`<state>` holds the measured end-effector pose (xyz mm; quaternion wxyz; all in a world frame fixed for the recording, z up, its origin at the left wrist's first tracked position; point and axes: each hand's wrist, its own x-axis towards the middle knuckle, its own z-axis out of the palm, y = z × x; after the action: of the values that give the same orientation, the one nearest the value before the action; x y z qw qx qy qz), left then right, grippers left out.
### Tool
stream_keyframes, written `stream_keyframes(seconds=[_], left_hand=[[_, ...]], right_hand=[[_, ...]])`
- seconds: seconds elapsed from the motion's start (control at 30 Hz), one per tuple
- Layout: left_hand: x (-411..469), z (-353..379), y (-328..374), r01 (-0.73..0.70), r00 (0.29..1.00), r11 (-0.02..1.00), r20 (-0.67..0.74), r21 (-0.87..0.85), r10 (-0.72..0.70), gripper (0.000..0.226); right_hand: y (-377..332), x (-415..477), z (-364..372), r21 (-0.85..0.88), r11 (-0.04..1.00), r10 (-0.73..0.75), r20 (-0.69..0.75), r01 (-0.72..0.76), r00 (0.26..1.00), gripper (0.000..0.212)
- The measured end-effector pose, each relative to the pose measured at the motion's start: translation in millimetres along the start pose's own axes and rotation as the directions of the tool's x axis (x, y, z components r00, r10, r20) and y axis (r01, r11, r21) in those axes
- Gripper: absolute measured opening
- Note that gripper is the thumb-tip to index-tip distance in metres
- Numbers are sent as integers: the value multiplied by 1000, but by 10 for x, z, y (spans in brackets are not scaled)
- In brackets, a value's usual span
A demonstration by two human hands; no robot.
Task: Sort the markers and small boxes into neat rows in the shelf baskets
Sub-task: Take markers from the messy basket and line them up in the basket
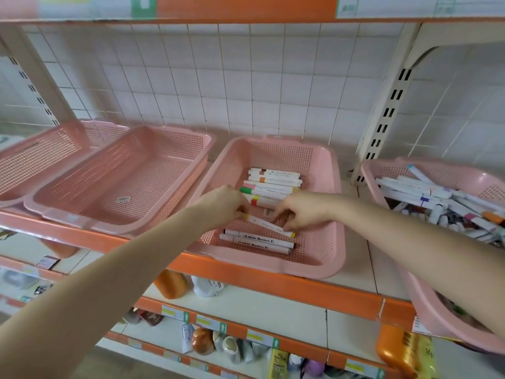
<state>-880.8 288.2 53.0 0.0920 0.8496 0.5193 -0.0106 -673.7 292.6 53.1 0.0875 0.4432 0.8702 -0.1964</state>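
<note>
Pinched at its left, yellow-capped end by the curled fingertips of the left hand, and gripped further along by the curled thumb and fingers of the right hand: one slim white plastic marker with yellow ends. Long axis running left to right, slanting so the right tip points toward the front of the shelf. Pale barrel with faint print, too blurred to read. Held low over the mesh floor in the front half of the middle pink perforated plastic basket; touching that floor or not, cannot tell.

Just in front of it, two white markers with black ends, side by side and parallel, also lying left to right, each printed "Marker" in black script. Behind the hands, toward the wall, a neat row of white markers with coloured bands, all lying left to right, bands at the left ends in brown, orange, pink, green, yellow and red.

To the left, a second pink mesh basket with a barcode sticker on its floor. To the right, a third pink basket heaped with white markers pointing every way. Beneath all of them, a white shelf with an orange front edge; behind, a white tiled wall.
</note>
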Motion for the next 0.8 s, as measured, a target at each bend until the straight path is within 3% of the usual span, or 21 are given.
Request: stream_keyframes(seconds=[0.23, 0.33, 0.43, 0.63, 0.8], left_hand=[[32, 71, -37, 9, 997, 1000, 74, 28, -11, 18], [115, 6, -83, 47, 998, 999, 50, 10, -48, 14], [248, -129, -106, 72, 997, 997, -17, 43, -71, 16], [622, -231, -100, 134, 988, 990, -83, 54, -129, 19], [787, -207, -63, 105, 994, 991, -52, 80, -101, 21]], right_hand=[[23, 32, 49, -104, 994, 30, 25, -28, 999, 35], [53, 43, 47, 6, 993, 120, -235, -122, 965, 29], [98, 39, 18, 101, 955, 292, -489, -279, 822, 27], [110, -23, -36, -144, 906, 276, -511, -397, 814, 26], [352, -231, -248, -49, 945, 245, -552, -325, 797, 37]])
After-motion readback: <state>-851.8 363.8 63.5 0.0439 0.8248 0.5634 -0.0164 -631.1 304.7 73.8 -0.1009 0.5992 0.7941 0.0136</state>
